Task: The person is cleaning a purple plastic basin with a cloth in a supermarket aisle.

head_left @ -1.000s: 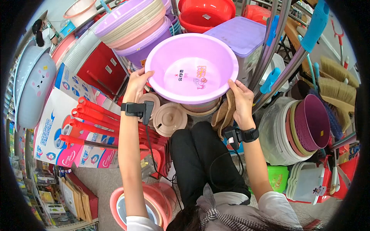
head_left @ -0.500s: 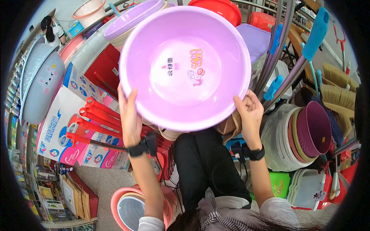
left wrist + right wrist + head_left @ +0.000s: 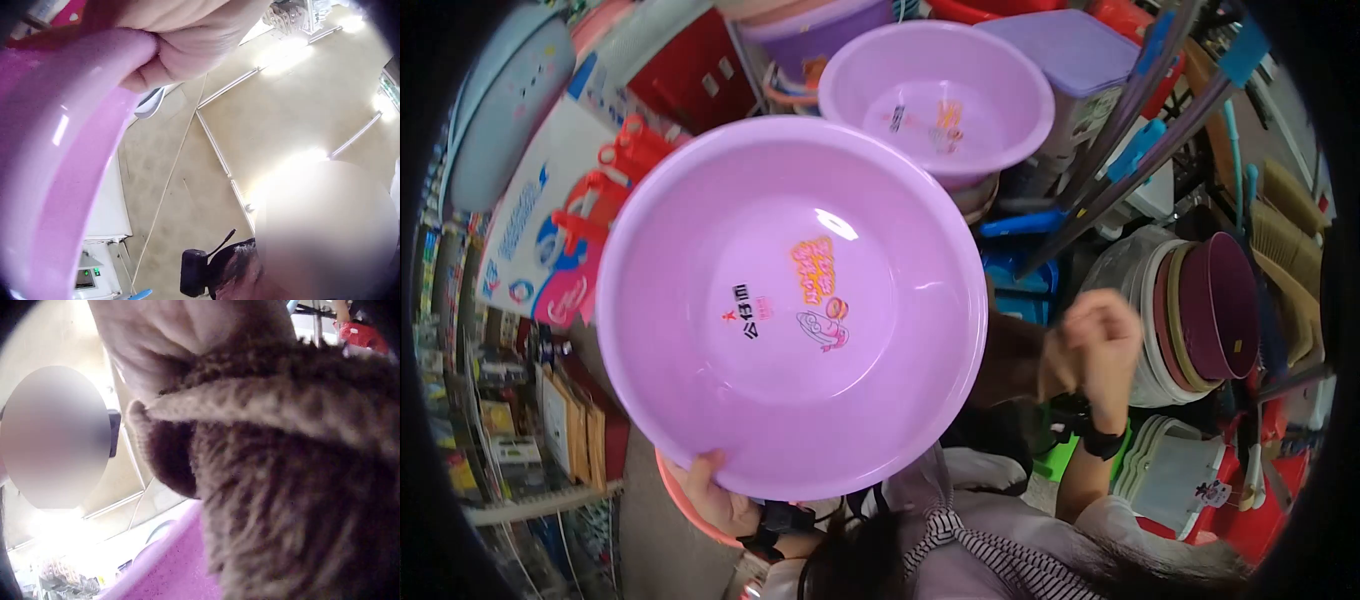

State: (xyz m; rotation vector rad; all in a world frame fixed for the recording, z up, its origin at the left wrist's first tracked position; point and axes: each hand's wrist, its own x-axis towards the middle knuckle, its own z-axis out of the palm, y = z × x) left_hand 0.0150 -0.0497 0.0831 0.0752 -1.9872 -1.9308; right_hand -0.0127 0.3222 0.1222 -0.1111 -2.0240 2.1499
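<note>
A large purple basin (image 3: 800, 310) with printed logos is held up on its near-left rim by my left hand (image 3: 718, 495); in the left wrist view the fingers of that hand (image 3: 187, 37) curl over the basin's rim (image 3: 69, 144). My right hand (image 3: 1105, 345), off the basin and to its right, grips a brown fuzzy cloth (image 3: 1055, 362). The right wrist view shows the cloth (image 3: 281, 469) bunched against the palm of that hand (image 3: 181, 337), with the basin (image 3: 181, 569) behind. A second purple basin (image 3: 940, 95) rests farther back on a stack.
Nested buckets (image 3: 1215, 310) stand at the right beside brooms (image 3: 1285, 240). Metal poles with blue grips (image 3: 1140, 150) slant across the right. A printed carton (image 3: 540, 220) and red handles (image 3: 635, 150) are at the left. A lidded purple box (image 3: 1065, 50) stands at the back.
The held basin has come nearer and down to the left, uncovering a similar basin behind. The right hand has let go of the rim and moved right, now with the brown cloth.
</note>
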